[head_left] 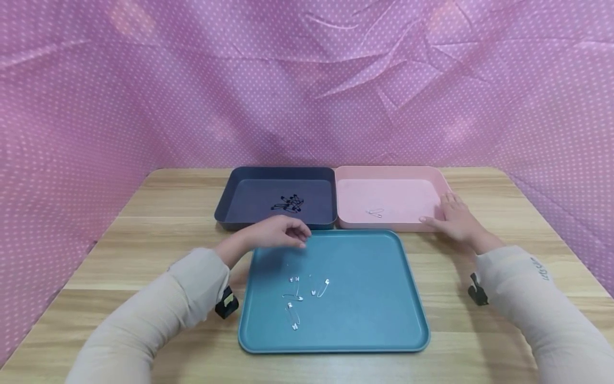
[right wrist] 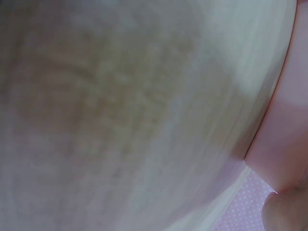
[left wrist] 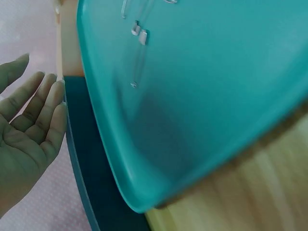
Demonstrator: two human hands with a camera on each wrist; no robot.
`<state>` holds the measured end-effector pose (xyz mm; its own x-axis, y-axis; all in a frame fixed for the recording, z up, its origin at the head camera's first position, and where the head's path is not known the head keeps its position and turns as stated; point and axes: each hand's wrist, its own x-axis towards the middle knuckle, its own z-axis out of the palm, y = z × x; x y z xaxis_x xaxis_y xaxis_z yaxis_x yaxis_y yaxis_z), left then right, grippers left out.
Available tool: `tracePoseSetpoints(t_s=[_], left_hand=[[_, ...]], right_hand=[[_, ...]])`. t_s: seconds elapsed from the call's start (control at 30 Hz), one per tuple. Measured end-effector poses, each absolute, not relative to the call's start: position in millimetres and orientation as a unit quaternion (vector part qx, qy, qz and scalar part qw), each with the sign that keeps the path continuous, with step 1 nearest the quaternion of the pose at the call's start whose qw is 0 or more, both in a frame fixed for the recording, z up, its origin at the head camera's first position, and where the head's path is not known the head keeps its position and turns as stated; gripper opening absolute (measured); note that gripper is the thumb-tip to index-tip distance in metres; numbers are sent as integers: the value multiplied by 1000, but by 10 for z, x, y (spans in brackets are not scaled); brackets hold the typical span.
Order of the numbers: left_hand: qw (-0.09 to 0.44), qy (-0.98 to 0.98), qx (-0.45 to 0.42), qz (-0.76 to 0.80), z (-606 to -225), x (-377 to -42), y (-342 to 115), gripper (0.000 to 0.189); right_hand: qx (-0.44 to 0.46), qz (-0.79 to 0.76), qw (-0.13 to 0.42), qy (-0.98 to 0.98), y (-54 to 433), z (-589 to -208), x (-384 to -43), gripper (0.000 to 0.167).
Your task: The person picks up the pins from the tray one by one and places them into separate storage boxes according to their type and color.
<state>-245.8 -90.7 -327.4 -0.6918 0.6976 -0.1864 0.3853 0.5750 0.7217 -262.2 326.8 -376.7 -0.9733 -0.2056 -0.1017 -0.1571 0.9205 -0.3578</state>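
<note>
My left hand (head_left: 283, 232) hovers over the far left corner of the teal tray (head_left: 364, 288), fingers loosely bent and holding nothing. In the left wrist view its palm (left wrist: 24, 149) shows, fingers spread apart from the thumb. Several silver safety pins (head_left: 293, 316) lie scattered on the teal tray's left half. My right hand (head_left: 458, 221) rests at the front right corner of the pink tray (head_left: 384, 226), thumb by the front rim and fingers along the right side. A few silver safety pins (head_left: 376, 213) lie inside that tray.
Left of the pink tray, rims meeting, stands a dark navy tray (head_left: 249, 194) with a pile of black safety pins (head_left: 289, 204). All trays sit on a wooden table (head_left: 158, 240). Pink dotted cloth (head_left: 307, 96) hangs behind and at both sides.
</note>
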Motion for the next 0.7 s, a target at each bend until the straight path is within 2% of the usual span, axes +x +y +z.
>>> tracePoseSetpoints(t_s=[0.33, 0.7], left_hand=[[292, 840, 307, 339, -3402, -2439, -1124, 26], [312, 844, 297, 320, -3556, -2461, -1202, 24]], right_hand=[[-102, -168, 63, 978, 3271, -3767, -2631, 94], [-106, -169, 59, 978, 3283, -3787, -2637, 93]])
